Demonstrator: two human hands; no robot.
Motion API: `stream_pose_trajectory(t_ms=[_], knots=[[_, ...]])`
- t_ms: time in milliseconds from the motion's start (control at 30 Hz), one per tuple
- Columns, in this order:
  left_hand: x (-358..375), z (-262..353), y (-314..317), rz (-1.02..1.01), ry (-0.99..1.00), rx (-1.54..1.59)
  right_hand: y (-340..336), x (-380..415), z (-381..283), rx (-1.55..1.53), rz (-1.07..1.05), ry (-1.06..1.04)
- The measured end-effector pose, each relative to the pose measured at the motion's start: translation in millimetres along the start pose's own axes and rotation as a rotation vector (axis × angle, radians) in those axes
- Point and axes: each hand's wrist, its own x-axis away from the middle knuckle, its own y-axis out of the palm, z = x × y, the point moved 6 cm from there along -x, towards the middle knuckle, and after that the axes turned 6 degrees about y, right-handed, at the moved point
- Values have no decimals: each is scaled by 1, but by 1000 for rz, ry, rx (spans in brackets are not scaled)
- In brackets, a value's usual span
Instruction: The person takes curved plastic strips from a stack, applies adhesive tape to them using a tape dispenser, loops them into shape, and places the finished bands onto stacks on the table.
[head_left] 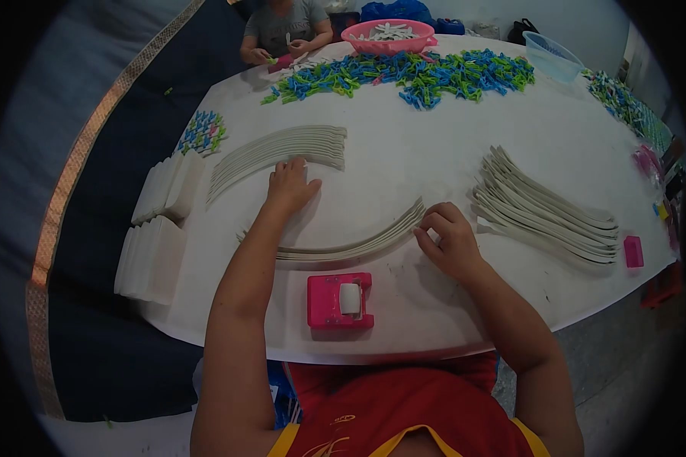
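My left hand (291, 185) lies at the lower edge of a fanned row of pale strips (274, 148), its thumb spread away from the fingers; it appears to touch the nearest strip. In front of me a second bundle of pale strips (343, 251) curves across the table, its left end partly behind my left forearm. Beside that bundle's right end is my right hand (451, 240), with thumb and index finger brought together. Whatever sits between those fingertips is too small to make out. Below the bundle stands a pink tape dispenser (324, 302) with a white roll.
A larger pile of pale strips (545, 209) lies right, near a small pink box (633, 251). White stacks (149, 259) line the left edge. Blue and green clips (434, 76) cover the back, beside a pink basket (389, 46). Another person (286, 34) sits across the table.
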Motion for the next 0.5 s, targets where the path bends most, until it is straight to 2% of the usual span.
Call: stream_pose_trajectory(t_ms=[200,267,500], knots=[[8,-2,-1,11,21,27,3,1,-1,18,1,-25],[10,-6,-1,111,105,86,3,1,0,16,-3,-33],[45,5,-40,133,65,223,4,1,2,50,-42,-14]])
